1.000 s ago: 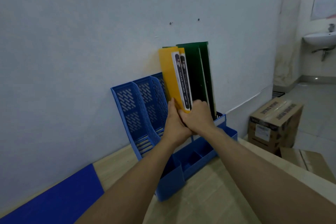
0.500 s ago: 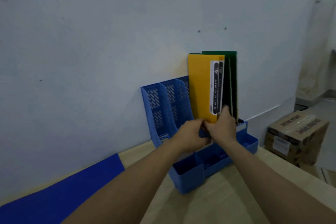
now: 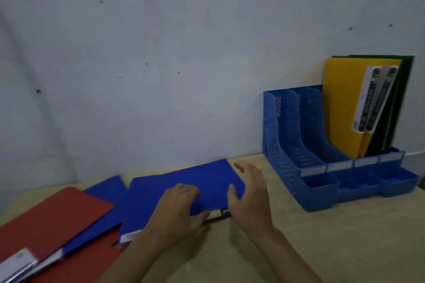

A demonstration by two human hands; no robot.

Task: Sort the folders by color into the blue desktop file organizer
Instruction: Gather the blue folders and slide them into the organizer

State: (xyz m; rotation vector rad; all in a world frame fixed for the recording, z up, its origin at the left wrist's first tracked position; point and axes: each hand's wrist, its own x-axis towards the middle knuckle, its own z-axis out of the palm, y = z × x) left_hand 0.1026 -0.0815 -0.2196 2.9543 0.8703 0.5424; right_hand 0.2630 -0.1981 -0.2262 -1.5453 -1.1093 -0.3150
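Note:
The blue desktop file organizer (image 3: 282, 145) stands against the wall at the right. Yellow folders (image 3: 342, 108) and green folders (image 3: 407, 89) stand upright in its two right slots; its two left slots hold nothing. On the table lies a blue folder (image 3: 184, 179), with a second blue folder (image 3: 103, 193) partly under it. Red folders (image 3: 53, 213) lie at the left. My left hand (image 3: 179, 211) rests on the top blue folder's near edge, fingers on its surface. My right hand (image 3: 248, 193) hovers at the folder's right edge with fingers spread, holding nothing.
The pale wall (image 3: 161, 53) runs right behind the table (image 3: 322, 236). The organizer's front has several small low trays (image 3: 358, 184). Bare light wood lies in front of the organizer.
Both hands let go of the yellow folders in the organizer and moved left and down to the blue folder on the table. The view has swung left with them.

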